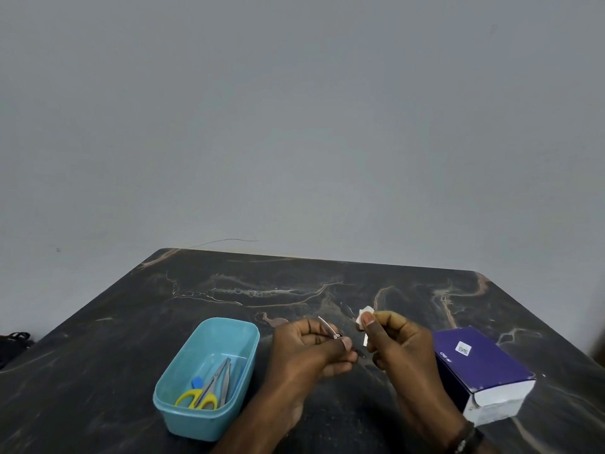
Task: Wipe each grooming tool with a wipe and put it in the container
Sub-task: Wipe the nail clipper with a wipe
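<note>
Holding nail clippers [330, 329] in left hand [307, 345] grip above desk [131, 322], beside container [170, 393]; right hand [396, 342] pinched wipe [364, 317]. Judged light, stiff, slippery; best pinched mid-body.

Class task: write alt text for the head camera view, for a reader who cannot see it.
Over a dark marbled table, a left hand holds a small metal nail clipper while the right hand pinches a white wipe. A turquoise plastic container holding yellow-handled scissors sits left; a purple box right.
</note>
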`<state>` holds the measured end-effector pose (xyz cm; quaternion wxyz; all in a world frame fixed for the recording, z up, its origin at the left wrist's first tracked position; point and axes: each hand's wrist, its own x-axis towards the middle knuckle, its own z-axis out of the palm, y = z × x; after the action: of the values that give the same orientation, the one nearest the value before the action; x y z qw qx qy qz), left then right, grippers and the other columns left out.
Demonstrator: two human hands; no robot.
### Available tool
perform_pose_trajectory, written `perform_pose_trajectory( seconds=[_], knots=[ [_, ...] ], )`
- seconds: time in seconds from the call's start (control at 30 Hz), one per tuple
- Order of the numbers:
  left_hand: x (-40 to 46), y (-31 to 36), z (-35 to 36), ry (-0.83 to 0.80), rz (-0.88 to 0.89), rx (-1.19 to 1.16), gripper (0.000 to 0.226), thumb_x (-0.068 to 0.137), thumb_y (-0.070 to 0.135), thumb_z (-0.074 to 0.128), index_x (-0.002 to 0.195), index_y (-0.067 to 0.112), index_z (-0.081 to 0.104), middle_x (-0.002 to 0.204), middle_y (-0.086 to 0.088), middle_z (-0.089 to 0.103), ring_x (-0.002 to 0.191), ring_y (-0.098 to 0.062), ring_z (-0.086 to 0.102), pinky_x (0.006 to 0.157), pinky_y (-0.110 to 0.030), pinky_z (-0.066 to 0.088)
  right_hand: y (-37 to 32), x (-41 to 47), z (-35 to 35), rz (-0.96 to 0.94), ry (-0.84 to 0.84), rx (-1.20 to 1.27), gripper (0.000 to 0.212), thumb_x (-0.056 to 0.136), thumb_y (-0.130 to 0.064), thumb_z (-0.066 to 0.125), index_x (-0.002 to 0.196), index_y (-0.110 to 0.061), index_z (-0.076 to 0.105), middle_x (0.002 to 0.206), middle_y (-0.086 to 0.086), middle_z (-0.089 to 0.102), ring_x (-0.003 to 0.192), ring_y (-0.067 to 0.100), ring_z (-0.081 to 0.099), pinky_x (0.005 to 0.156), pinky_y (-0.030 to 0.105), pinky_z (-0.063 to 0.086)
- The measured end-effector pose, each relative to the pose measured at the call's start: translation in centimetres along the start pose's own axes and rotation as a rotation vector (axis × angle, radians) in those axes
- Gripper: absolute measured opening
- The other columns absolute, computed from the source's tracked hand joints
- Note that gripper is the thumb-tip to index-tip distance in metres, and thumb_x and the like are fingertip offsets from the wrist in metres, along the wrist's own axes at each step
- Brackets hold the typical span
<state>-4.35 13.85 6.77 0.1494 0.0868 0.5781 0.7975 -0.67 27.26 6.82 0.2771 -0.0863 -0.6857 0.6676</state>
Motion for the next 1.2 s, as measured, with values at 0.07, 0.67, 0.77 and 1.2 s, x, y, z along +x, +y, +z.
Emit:
perform_pose_trajectory(
  seconds=[0.07,0.67,0.77,1.2],
  knots=[
    [-0.1,0.0,0.0,-0.002,-0.003,-0.007,0.026,0.076,-0.006,0.075,0.097,-0.010,0.060,0.079,-0.024,0.074,0.076,-0.035,0.074,0.066,-0.037,0.062,0.0,0.0,0.1,0.000,-0.007,0.008,0.015,0.087,-0.017,0.065,0.080,-0.006,0.072,0.059,-0.003,0.068,0.050,-0.001,0.056,0.046,0.013,0.041],
    [-0.5,0.1,0.3,-0.077,-0.004,-0.042,0.024,0.075,0.008,0.079,0.086,-0.001,0.060,0.083,-0.025,0.073,0.075,-0.031,0.073,0.065,-0.034,0.060,0.4,-0.2,0.0,-0.149,0.002,-0.049,0.010,0.086,-0.011,0.067,0.079,-0.014,0.074,0.066,0.008,0.072,0.057,0.011,0.064,0.053,0.023,0.051],
    [-0.6,-0.5,0.5,-0.101,-0.008,0.075,0.024,0.074,0.010,0.081,0.082,-0.001,0.061,0.069,-0.016,0.071,0.061,-0.024,0.069,0.058,-0.033,0.059,0.6,0.1,-0.3,-0.163,0.059,-0.062,0.009,0.085,-0.011,0.068,0.080,-0.014,0.074,0.061,0.007,0.068,0.052,0.008,0.058,0.049,0.021,0.045],
    [-0.7,-0.8,0.8,-0.127,0.006,0.247,0.013,0.088,0.014,0.068,0.093,0.003,0.069,0.078,-0.013,0.075,0.067,-0.017,0.070,0.058,-0.027,0.054,0.4,0.0,-0.2,-0.204,0.111,-0.073,0.010,0.087,-0.016,0.066,0.080,-0.014,0.074,0.065,0.011,0.070,0.054,0.012,0.062,0.049,0.024,0.049]
  ],
)
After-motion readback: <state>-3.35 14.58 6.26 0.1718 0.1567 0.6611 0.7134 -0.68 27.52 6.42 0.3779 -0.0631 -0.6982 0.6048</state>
